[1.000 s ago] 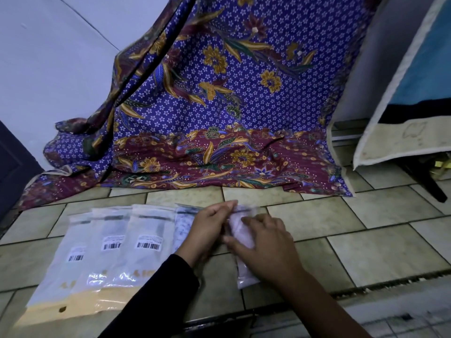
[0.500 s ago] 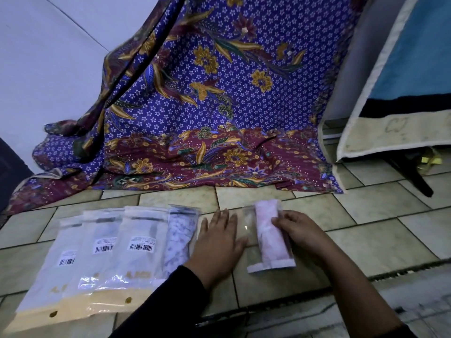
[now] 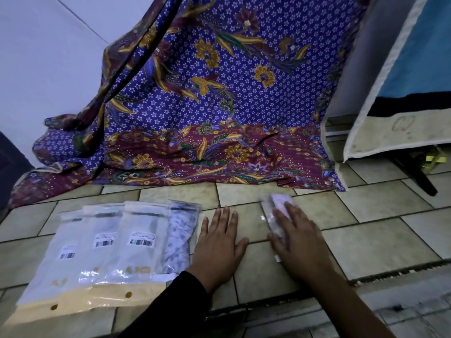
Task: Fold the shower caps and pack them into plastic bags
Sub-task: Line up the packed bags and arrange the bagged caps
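A clear plastic bag holding a folded pink shower cap [image 3: 280, 206] lies on the tiled floor. My right hand [image 3: 296, 240] lies flat on top of it with straight fingers, hiding its lower half. My left hand [image 3: 218, 242] rests flat on the bare tile to the left, fingers spread, touching no bag. Further left, a bagged white patterned shower cap [image 3: 180, 235] lies beside three overlapping frosted bags with barcode labels [image 3: 107, 250].
A purple and maroon floral cloth [image 3: 207, 123] drapes down the wall onto the floor behind the bags. A blue-and-cream covered piece of furniture [image 3: 402, 93] stands at the right. A dark floor edge [image 3: 390, 272] runs along the near right.
My hands parted from the pink bag. My left hand went flat on the tile. My right hand moved the bag to the right, laid it down and now presses on it.
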